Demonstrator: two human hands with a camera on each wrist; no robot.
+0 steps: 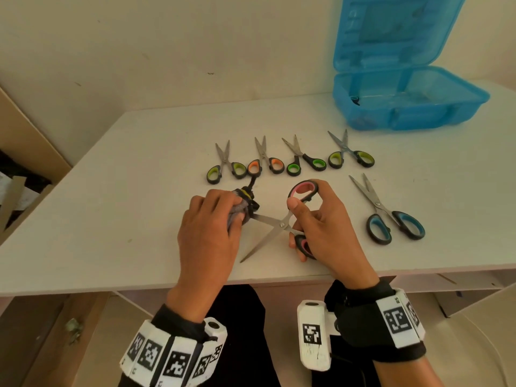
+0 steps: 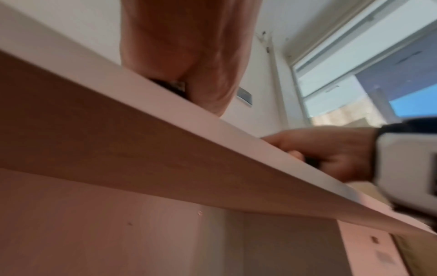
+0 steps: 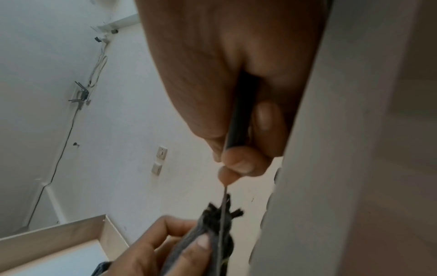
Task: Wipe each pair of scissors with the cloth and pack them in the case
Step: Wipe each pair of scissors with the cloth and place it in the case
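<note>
As I look down through the head camera, my right hand [image 1: 328, 230] has its grip curled round the black handles of the pink-lined steel scissors [image 1: 282, 225], thumb pressed on the upper loop, blades spread apart above the white laminate table [image 1: 117, 196]. My left hand [image 1: 208, 233] pinches the bunched grey cloth with dark fringe [image 1: 243, 206] round the tip of the upper blade, left of the scissors' pivot. Beyond those scissors lie four smaller black-handled pairs in a row: the lime-lined small scissors [image 1: 226, 164], the orange-lined small scissors [image 1: 264, 160], the bright-green-lined small scissors [image 1: 303, 159] and the yellow-green-lined small scissors [image 1: 350, 152]. To the right of my scissors, well apart, lie the large blue-lined black-handled scissors [image 1: 386, 212], blades slightly parted. Farther back and right of them stands the translucent blue plastic case [image 1: 405, 107], its lid upright.

The left wrist view is blurred and sits below the table [image 2: 212, 149] edge. I see the heel of my left hand [image 2: 187, 56] above the edge, with a dark scrap under it, and my right hand [image 2: 331, 153] farther along, fingers curled round something dark.

In the right wrist view, my right hand [image 3: 236, 84] clasps a dark handle, and the thin blade of the scissors [image 3: 222, 214] runs from its fingertips into the cloth [image 3: 212, 229], which my left hand [image 3: 151, 248] squeezes between thumb and fingers.
</note>
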